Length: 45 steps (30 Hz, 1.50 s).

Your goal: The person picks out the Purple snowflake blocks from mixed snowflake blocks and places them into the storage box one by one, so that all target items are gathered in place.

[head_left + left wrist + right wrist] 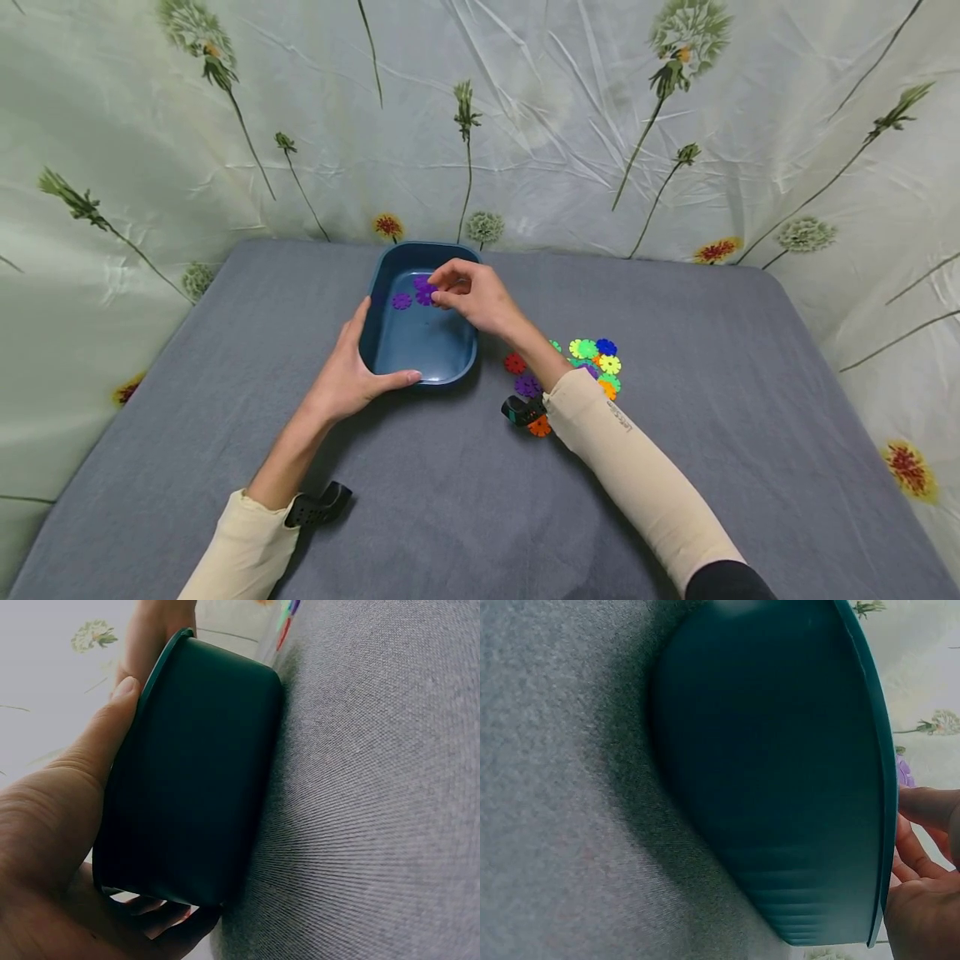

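A blue plastic tub (431, 346) stands on the grey cloth. My left hand (351, 379) grips its near left corner, thumb along the near rim and fingers against the left side; in the left wrist view the thumb lies on the rim of the tub (195, 765). Over the tub, my right hand (476, 293) pinches a purple flower-shaped plastic disc (425, 295) between thumb and fingers. Its edge, a purple disc (904, 771), shows past the thumb in the right wrist view. Another purple disc (402, 301) lies on the tub's floor, at the left.
Right of the tub lies a loose pile of coloured discs (610, 365), partly hidden by my right forearm. A red disc (515, 362) and an orange disc (539, 427) lie at its edge. A dandelion-print curtain (540, 125) hangs behind the grey-covered table (712, 375).
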Available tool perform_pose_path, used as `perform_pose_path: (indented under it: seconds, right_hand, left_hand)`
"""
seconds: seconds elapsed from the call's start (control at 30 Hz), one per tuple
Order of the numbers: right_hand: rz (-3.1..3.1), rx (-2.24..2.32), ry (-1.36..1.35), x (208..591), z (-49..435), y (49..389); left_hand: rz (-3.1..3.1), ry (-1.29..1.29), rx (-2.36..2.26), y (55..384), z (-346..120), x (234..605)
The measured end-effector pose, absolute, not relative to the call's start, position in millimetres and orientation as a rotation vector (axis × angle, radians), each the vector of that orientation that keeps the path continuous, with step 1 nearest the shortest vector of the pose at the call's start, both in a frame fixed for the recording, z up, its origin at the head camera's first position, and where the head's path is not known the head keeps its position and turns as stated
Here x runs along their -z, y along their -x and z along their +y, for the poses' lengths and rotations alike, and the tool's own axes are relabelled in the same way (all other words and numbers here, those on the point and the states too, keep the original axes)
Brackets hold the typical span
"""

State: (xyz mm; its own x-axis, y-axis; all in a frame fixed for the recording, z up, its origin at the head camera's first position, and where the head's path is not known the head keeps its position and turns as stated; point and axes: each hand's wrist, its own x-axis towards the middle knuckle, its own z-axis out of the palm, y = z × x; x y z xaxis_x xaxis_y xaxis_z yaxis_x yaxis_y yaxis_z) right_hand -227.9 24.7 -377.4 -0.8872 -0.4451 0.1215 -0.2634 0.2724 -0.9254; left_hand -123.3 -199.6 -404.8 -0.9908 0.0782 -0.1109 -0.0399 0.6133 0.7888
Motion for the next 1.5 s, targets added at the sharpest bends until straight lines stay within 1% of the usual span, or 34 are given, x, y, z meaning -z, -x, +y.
perform_pose_path:
  seconds: [0.57, 1.0, 1.5]
  right_hand:
    - [2.339, 1.571, 0.717, 373.7, 8.1, 241.2]
    - [2.395, 1.360, 0.724, 369.5, 3.0, 249.8]
    - [2.454, 1.136, 0.709, 376.3, -14.1, 263.9]
  left_hand:
    - [2.708, -0.038, -1.334, 125.0, -200.2, 406.2]
    - [2.703, -0.038, -1.330, 123.2, -199.0, 404.2]
    - [2.699, -0.039, -1.344, 122.7, -200.0, 405.0]
